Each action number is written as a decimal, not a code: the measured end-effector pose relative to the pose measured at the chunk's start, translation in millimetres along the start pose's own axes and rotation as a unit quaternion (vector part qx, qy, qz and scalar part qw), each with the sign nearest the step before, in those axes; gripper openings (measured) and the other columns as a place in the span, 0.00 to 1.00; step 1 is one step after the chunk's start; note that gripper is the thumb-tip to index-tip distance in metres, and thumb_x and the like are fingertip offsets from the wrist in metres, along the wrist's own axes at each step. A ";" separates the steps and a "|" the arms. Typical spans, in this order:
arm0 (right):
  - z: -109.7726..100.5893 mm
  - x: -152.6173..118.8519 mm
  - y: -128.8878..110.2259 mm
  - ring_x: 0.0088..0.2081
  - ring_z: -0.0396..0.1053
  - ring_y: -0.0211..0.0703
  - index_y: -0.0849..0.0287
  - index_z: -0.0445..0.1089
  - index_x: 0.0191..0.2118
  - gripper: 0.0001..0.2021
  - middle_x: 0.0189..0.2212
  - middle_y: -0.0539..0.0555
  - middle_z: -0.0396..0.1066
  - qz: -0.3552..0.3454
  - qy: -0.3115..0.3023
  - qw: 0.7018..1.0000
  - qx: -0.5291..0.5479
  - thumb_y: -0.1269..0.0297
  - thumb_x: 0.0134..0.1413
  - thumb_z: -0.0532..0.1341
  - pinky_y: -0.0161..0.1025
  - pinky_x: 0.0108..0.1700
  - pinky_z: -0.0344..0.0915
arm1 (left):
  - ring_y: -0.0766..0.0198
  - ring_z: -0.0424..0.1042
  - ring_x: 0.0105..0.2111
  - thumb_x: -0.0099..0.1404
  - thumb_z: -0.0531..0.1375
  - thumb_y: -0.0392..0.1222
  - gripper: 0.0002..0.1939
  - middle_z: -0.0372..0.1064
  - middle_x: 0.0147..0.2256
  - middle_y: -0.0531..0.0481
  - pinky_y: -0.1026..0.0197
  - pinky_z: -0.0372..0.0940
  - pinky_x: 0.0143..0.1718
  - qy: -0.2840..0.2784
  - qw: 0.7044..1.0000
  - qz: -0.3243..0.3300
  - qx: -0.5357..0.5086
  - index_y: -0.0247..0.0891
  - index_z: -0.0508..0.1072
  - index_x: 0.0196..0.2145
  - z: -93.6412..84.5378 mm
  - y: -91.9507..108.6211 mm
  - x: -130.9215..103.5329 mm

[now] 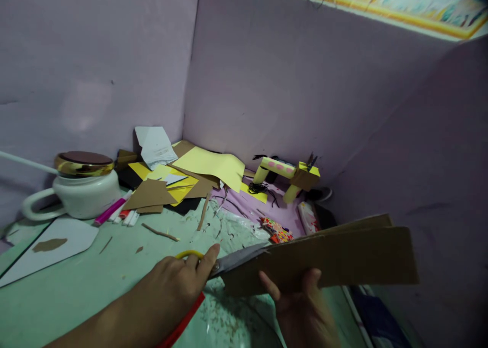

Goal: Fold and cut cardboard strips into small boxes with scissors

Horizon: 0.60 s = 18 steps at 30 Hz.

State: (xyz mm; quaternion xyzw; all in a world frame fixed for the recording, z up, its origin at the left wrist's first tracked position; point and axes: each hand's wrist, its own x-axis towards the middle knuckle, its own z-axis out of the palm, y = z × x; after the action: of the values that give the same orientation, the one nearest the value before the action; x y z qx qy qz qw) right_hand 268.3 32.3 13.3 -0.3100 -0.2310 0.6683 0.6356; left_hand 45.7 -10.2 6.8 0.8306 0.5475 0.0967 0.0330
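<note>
From where I am standing, the step in hand is appearing to be a trimming cut along a brown cardboard piece [335, 261], which is being held up above the green counter [114, 292]. The left hand [179, 279] is clamping around the yellow-handled scissors [238, 259], whose blades are meeting the cardboard piece at the upper edge of its left end. The right hand [301, 312] is gripping the cardboard piece from below; its other fingers are hiding, so I cannot tell how firm the grip is. Beyond the cardboard piece, a yellow animal figure [278, 167] is standing; well to its left, a lidded white mug [89, 193] is resting. In my judgement, the next move is calling for a steady right-hand hold, blades kept parallel to the upper edge, and right-hand digits kept clear of the cutting line.
</note>
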 end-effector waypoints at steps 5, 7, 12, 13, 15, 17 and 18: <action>-2.4 0.9 0.1 0.39 0.74 0.48 0.43 0.72 0.43 0.17 0.40 0.50 0.76 0.010 0.004 1.000 0.004 0.53 0.44 0.66 0.52 0.38 0.73 | 0.60 0.71 0.30 0.55 0.46 0.21 0.37 0.71 0.35 0.43 0.57 0.66 0.31 -0.010 1.000 -0.009 -0.002 0.35 0.47 0.62 6.1 -2.5 -1.6; -2.6 0.5 0.1 0.39 0.74 0.48 0.42 0.71 0.43 0.17 0.41 0.49 0.76 0.013 0.003 1.000 0.005 0.54 0.43 0.67 0.53 0.38 0.73 | 0.60 0.71 0.31 0.53 0.47 0.21 0.38 0.71 0.36 0.43 0.56 0.67 0.33 -0.018 1.000 -0.011 -0.011 0.36 0.47 0.62 4.1 -2.1 -2.3; -1.3 -0.4 -1.2 0.40 0.74 0.47 0.42 0.70 0.45 0.18 0.41 0.48 0.76 0.006 0.010 1.000 0.001 0.55 0.45 0.66 0.52 0.37 0.74 | 0.62 0.72 0.32 0.53 0.47 0.22 0.35 0.72 0.35 0.45 0.58 0.67 0.35 -0.025 0.997 -0.017 -0.076 0.35 0.53 0.59 -9.3 2.5 -1.2; -0.7 -0.5 -1.4 0.40 0.74 0.47 0.42 0.70 0.45 0.18 0.41 0.48 0.76 0.005 0.010 1.000 -0.003 0.55 0.45 0.66 0.51 0.37 0.74 | 0.62 0.72 0.32 0.54 0.46 0.23 0.33 0.72 0.35 0.45 0.58 0.67 0.35 -0.024 0.996 -0.019 -0.090 0.36 0.54 0.58 -11.2 2.9 -0.5; 1.1 -1.1 -1.5 0.39 0.74 0.48 0.44 0.70 0.45 0.18 0.40 0.49 0.77 0.001 0.008 1.000 -0.012 0.54 0.44 0.67 0.52 0.37 0.74 | 0.62 0.72 0.32 0.55 0.46 0.24 0.30 0.72 0.34 0.45 0.58 0.67 0.35 -0.023 0.994 -0.019 -0.106 0.36 0.57 0.57 -12.9 2.7 1.0; 3.3 -2.0 -0.7 0.39 0.74 0.48 0.44 0.70 0.45 0.18 0.40 0.49 0.77 -0.010 0.009 1.000 -0.018 0.54 0.44 0.67 0.52 0.37 0.74 | 0.61 0.72 0.33 0.56 0.46 0.25 0.30 0.73 0.35 0.45 0.57 0.67 0.37 -0.020 0.994 -0.021 -0.103 0.36 0.57 0.57 -13.1 2.2 2.1; 4.3 -2.6 -0.1 0.40 0.74 0.47 0.43 0.70 0.45 0.18 0.41 0.49 0.76 -0.019 0.011 1.000 -0.017 0.55 0.45 0.66 0.52 0.37 0.74 | 0.60 0.72 0.35 0.57 0.46 0.25 0.30 0.72 0.36 0.44 0.57 0.67 0.38 -0.020 0.995 -0.023 -0.096 0.36 0.57 0.57 -13.3 2.5 2.5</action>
State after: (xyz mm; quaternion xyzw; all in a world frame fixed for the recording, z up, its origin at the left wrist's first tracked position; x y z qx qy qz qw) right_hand 265.3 30.1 16.7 -0.3241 -0.2409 0.6487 0.6451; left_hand 46.3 -9.6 20.6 0.8126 0.5536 0.1318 0.1257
